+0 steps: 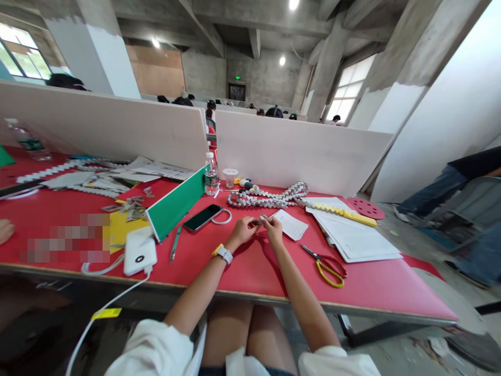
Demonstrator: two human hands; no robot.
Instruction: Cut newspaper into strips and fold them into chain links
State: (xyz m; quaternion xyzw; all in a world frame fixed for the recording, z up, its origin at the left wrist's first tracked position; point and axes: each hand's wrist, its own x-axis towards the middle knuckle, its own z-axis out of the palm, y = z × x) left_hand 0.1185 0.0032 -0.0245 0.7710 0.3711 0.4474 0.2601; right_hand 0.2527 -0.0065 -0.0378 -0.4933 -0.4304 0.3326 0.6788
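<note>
My left hand [245, 230] and my right hand [273, 230] meet above the red tabletop, fingertips pinched together. Between them is a small greyish piece [262, 220], mostly covered by the fingers; its kind is too small to make out. Just beyond and to the right lies a creased white paper [291, 224]. A long zigzag chain of grey-and-white folded pieces [270, 198] is looped behind my hands. Scissors with yellow and red handles [329, 269] rest to the right of my right forearm. A black-screened phone [202, 218] lies left of my left hand.
A green divider [178, 201] stands on the left, with a white power bank [140, 251] and cable before it. A water bottle [211, 177] and plastic cup [230, 177] stand behind. Papers [358, 240] lie right. Another person's hand [5, 230] shows at far left.
</note>
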